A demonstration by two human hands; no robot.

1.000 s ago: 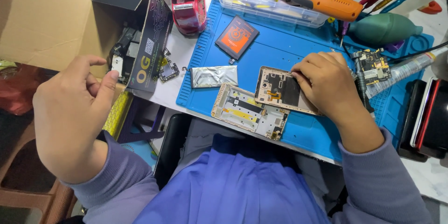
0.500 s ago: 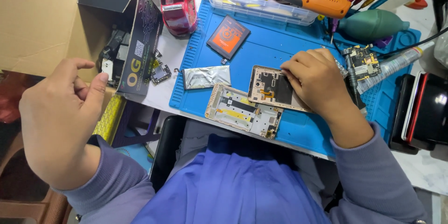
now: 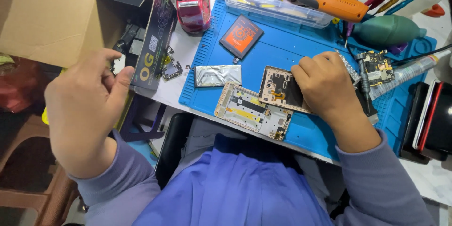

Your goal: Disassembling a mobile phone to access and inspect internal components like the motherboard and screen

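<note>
My right hand (image 3: pixel 329 89) lies on the blue mat (image 3: pixel 282 52), its curled fingers pressing on and gripping the right end of a gold phone body (image 3: pixel 280 87) with exposed black parts. Just in front of it lies a second, opened phone frame (image 3: pixel 254 112). My left hand (image 3: pixel 87 108) hovers off the table's left edge, with the thumb against the flap of a black cardboard box (image 3: pixel 153 37) and the fingers loosely curled and apart. A small white piece shows between thumb and forefinger; it seems to lie inside the box.
On the mat lie a silver foil pack (image 3: pixel 217 75), an orange-and-black battery (image 3: pixel 241 35), a circuit board (image 3: pixel 379 66) and a glue tube (image 3: pixel 409 73). Behind are a red tape dispenser (image 3: pixel 193 0), an orange electric screwdriver (image 3: pixel 325 1), a green blower bulb (image 3: pixel 388 30) and a brown carton (image 3: pixel 47 14).
My left hand has drifted slightly toward the black box, the thumb now at its flap. My right hand stays on the gold phone body.
</note>
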